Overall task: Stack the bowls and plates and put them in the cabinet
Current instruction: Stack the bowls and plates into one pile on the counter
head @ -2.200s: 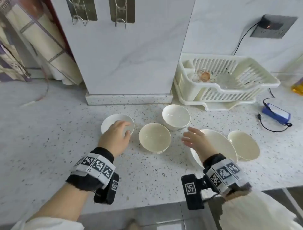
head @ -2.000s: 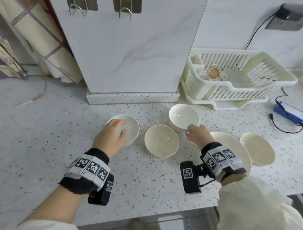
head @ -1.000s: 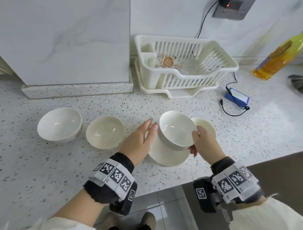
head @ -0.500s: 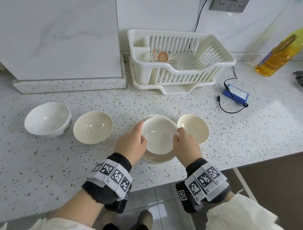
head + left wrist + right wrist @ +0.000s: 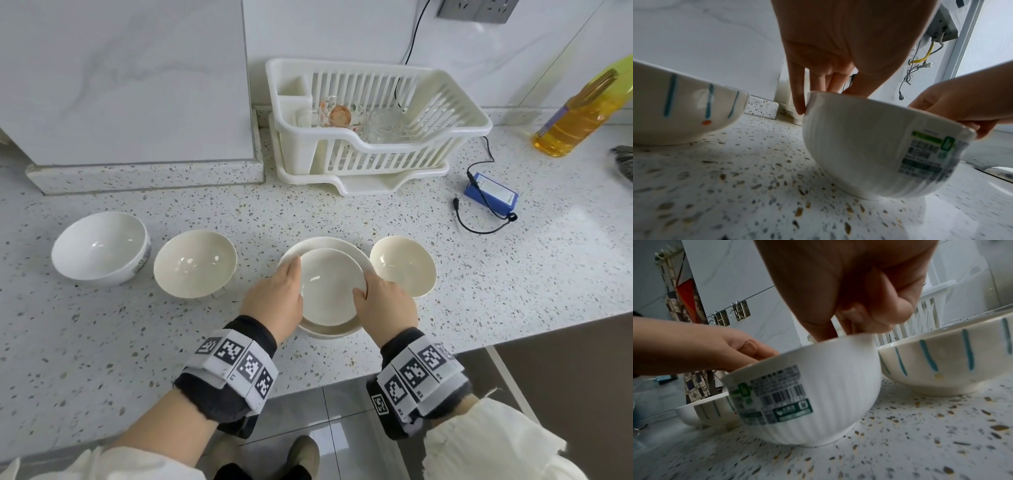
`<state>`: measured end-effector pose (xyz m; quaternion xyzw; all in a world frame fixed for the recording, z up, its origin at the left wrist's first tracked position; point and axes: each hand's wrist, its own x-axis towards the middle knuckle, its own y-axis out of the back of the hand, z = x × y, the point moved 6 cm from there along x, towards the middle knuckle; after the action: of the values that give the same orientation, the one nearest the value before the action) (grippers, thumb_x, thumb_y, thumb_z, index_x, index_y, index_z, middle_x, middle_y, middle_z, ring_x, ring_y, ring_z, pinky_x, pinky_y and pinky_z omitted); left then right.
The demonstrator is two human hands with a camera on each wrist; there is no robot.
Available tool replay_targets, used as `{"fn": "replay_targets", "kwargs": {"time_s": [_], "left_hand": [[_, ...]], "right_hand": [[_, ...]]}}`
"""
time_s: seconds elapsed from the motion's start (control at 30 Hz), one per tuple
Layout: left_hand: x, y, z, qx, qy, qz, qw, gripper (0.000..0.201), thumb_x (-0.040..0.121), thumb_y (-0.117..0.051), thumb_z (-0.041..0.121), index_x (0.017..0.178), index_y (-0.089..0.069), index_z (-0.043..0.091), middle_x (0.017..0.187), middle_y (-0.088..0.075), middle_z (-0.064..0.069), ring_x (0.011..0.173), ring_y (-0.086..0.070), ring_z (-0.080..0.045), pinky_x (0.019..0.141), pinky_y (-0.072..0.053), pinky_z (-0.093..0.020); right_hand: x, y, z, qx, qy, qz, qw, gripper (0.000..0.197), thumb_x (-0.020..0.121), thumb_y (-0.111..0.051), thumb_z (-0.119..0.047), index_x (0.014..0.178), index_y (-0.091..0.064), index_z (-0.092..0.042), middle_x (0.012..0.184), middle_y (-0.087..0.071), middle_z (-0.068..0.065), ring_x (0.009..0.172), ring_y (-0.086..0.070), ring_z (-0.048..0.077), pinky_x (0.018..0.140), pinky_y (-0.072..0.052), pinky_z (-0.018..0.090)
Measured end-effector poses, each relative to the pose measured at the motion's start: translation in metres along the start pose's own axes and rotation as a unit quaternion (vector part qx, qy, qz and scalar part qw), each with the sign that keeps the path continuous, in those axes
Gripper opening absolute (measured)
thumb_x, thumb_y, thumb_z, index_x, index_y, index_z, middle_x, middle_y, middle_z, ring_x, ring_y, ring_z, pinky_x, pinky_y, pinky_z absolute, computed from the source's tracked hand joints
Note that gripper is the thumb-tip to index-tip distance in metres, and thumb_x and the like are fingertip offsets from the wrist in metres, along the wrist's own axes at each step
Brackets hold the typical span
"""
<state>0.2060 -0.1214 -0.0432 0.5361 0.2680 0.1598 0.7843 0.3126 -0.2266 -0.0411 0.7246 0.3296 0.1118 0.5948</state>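
Observation:
Both hands hold a white ribbed bowl [image 5: 330, 287] with a printed label, set inside a wide cream plate [image 5: 327, 241] near the counter's front edge. My left hand [image 5: 281, 294] pinches its left rim [image 5: 809, 100]. My right hand [image 5: 375, 296] grips the right rim, fingers curled over it [image 5: 849, 331]. Beside the plate stand a cream bowl [image 5: 404, 265] on the right, another cream bowl [image 5: 195, 262] on the left and a white bowl [image 5: 99, 246] at the far left. The cream bowls have blue stripes outside [image 5: 684, 105] [image 5: 941, 361].
A white dish rack [image 5: 376, 137] with glassware stands at the back. A blue power pack [image 5: 491, 195] with a black cable lies to its right, and an oil bottle [image 5: 579, 113] beyond. A marble-faced block [image 5: 126, 78] rises at the back left.
My right hand picked up the white ribbed bowl from behind the row and carried it over the plate. My left hand left the far-left bowl and joined on the rim. The bowl came down into the plate.

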Motion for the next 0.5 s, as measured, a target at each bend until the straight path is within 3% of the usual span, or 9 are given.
{"fn": "replay_targets", "kwargs": {"time_s": [0.1, 0.17, 0.33, 0.4, 0.5], "left_hand": [[-0.001, 0.003, -0.003, -0.032, -0.017, 0.013, 0.999, 0.049, 0.093, -0.033, 0.015, 0.140, -0.021, 0.009, 0.150, -0.030, -0.004, 0.085, -0.060, -0.029, 0.062, -0.036, -0.030], [-0.003, 0.008, -0.005, -0.057, -0.043, 0.036, 0.997, 0.047, 0.093, -0.036, 0.016, 0.139, -0.027, 0.011, 0.152, -0.026, -0.001, 0.098, -0.059, -0.025, 0.073, -0.040, -0.028], [-0.013, 0.032, -0.028, -0.136, -0.089, 0.092, 0.982, 0.045, 0.094, -0.038, 0.017, 0.139, -0.033, 0.016, 0.151, -0.028, 0.003, 0.124, -0.047, -0.015, 0.096, -0.040, -0.025], [-0.019, 0.044, -0.045, -0.167, -0.086, 0.113, 0.976, 0.045, 0.094, -0.038, 0.017, 0.139, -0.033, 0.017, 0.149, -0.032, 0.004, 0.123, -0.048, -0.013, 0.094, -0.040, -0.022], [-0.032, 0.058, -0.079, -0.220, -0.049, 0.139, 0.964, 0.044, 0.094, -0.040, 0.017, 0.137, -0.035, 0.020, 0.140, -0.044, 0.006, 0.106, -0.058, -0.015, 0.082, -0.048, -0.027]], "right_hand": [[-0.003, 0.000, -0.002, 0.002, -0.003, -0.009, 1.000, 0.035, 0.092, -0.038, -0.023, 0.123, -0.045, -0.008, 0.073, -0.051, 0.004, 0.068, -0.048, 0.026, 0.059, -0.038, 0.030], [-0.006, 0.003, -0.004, 0.012, 0.001, -0.009, 1.000, 0.037, 0.092, -0.038, -0.024, 0.126, -0.043, -0.011, 0.077, -0.054, 0.004, 0.070, -0.049, 0.025, 0.061, -0.038, 0.030], [-0.010, 0.033, -0.017, 0.078, -0.003, 0.054, 0.996, 0.031, 0.092, -0.041, -0.022, 0.117, -0.054, -0.010, 0.096, -0.062, 0.007, 0.083, -0.058, 0.024, 0.071, -0.048, 0.033], [-0.007, 0.041, -0.039, 0.112, 0.029, 0.062, 0.991, 0.029, 0.091, -0.044, -0.021, 0.114, -0.058, -0.010, 0.094, -0.062, 0.006, 0.080, -0.055, 0.020, 0.074, -0.047, 0.031], [-0.006, 0.037, -0.089, 0.135, 0.088, 0.032, 0.986, 0.028, 0.092, -0.044, -0.022, 0.112, -0.062, -0.015, 0.100, -0.064, 0.004, 0.080, -0.054, 0.014, 0.073, -0.042, 0.024]]}}
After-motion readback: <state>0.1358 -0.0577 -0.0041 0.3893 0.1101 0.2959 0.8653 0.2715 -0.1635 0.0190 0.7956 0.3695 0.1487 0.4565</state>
